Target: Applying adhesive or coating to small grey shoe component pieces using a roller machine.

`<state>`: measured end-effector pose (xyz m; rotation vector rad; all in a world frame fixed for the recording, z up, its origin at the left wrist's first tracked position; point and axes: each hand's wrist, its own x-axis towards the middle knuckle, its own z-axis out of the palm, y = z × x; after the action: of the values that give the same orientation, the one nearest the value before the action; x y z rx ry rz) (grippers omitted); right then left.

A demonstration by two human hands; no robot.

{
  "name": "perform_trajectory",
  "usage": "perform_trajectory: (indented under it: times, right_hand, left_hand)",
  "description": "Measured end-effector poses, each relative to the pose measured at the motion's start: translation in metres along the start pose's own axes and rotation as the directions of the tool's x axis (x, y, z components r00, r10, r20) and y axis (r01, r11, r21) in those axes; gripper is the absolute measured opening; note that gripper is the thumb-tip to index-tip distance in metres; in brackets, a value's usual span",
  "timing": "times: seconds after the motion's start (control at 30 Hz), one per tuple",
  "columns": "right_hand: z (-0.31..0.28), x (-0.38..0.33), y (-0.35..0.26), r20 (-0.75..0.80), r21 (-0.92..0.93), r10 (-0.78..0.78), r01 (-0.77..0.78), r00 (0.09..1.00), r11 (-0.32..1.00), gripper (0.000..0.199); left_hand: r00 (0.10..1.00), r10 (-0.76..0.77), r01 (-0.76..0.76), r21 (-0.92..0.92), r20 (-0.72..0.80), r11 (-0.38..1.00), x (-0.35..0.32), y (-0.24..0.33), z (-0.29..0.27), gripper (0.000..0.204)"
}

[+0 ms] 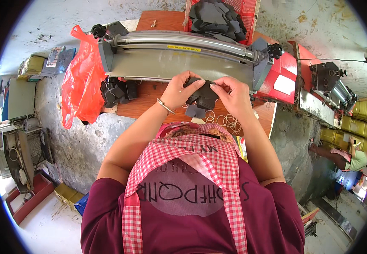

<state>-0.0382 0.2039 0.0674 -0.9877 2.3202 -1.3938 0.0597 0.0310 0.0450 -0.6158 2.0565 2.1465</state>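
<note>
Between both hands, close in front of the roller machine (183, 63), I hold a stack of thin dark-grey cut pieces (205, 98). My left hand (181, 91) pinches its left upper edge with the thumb on top; a bracelet circles that wrist. My right hand (233, 95) grips the right upper edge between thumb and fingers. Under the stack, another dark piece (195, 111) lies near the front edge of the reddish-brown table (143, 106). Several pale rubber bands (229, 122) are spread on the table just below my right hand.
Behind the roller, a red basket (247, 19) holds a heap of dark pieces (215, 19). More dark bundles (118, 91) sit left, beside a red plastic bag (84, 80). At right stand a second roller machine (333, 86), yellow tins (363, 112) and another person (354, 156).
</note>
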Motion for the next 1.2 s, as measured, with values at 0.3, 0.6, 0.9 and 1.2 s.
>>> perform_trajectory:
  times: [0.3,0.6,0.9,1.2]
  right_hand:
    - [0.0,0.052,0.056,0.136,0.657,0.659,-0.565,0.74,0.499,0.019]
    - [0.003,0.039,0.038,0.246,0.186,0.277,-0.325,0.929,0.927,0.021]
    - [-0.007,0.052,0.033,0.211,0.603,0.663,-0.63,0.718,0.49,0.021]
    - [-0.001,0.056,0.049,0.175,0.67,0.663,-0.581,0.728,0.461,0.022]
  left_hand:
    - [0.994,0.047,-0.03,-0.173,0.097,0.984,0.005,0.005,-0.007,0.026]
    - [0.996,0.09,-0.074,0.392,-0.022,0.917,0.034,-0.007,-0.02,0.023]
    - [0.997,0.021,-0.024,0.046,0.074,0.999,0.035,-0.007,-0.02,0.025]
    - [0.997,-0.035,0.046,-0.167,0.066,0.985,0.032,-0.001,-0.02,0.029]
